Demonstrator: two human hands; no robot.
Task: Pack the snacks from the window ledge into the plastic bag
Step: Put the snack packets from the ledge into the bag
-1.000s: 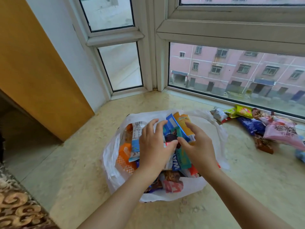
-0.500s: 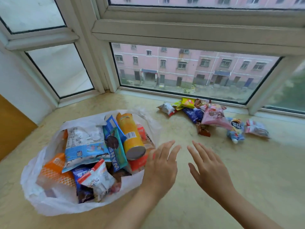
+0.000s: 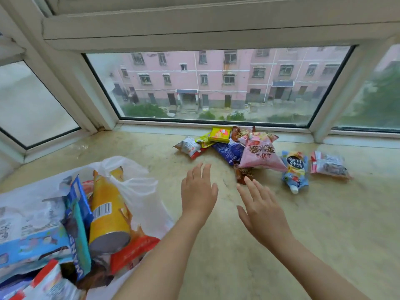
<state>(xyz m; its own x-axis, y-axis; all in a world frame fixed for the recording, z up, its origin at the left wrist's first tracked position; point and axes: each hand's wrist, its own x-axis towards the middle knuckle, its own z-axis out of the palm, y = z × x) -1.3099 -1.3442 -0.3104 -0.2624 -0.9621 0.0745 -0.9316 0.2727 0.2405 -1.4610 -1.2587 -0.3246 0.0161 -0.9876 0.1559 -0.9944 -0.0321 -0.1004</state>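
Observation:
A white plastic bag (image 3: pixel 140 191) lies open at the lower left, stuffed with snacks, among them a yellow chip can (image 3: pixel 107 211). Several loose snack packets lie by the window: a large pink packet (image 3: pixel 260 155), a dark blue one (image 3: pixel 228 151), a yellow one (image 3: pixel 219 134), a white-red one (image 3: pixel 189 146), a small brown one (image 3: pixel 243 173), a blue pouch (image 3: pixel 295 169) and a red-grey packet (image 3: pixel 329 164). My left hand (image 3: pixel 199 191) and my right hand (image 3: pixel 262 207) hover flat and empty over the ledge, just short of the pile.
The beige marble ledge (image 3: pixel 324 234) stretches right and toward me. White window frames (image 3: pixel 216 124) and glass close it off at the back and both sides.
Both hands left the bag, holding nothing, and moved right and forward toward the loose packets. My view swung right, so the bag now sits at the lower left.

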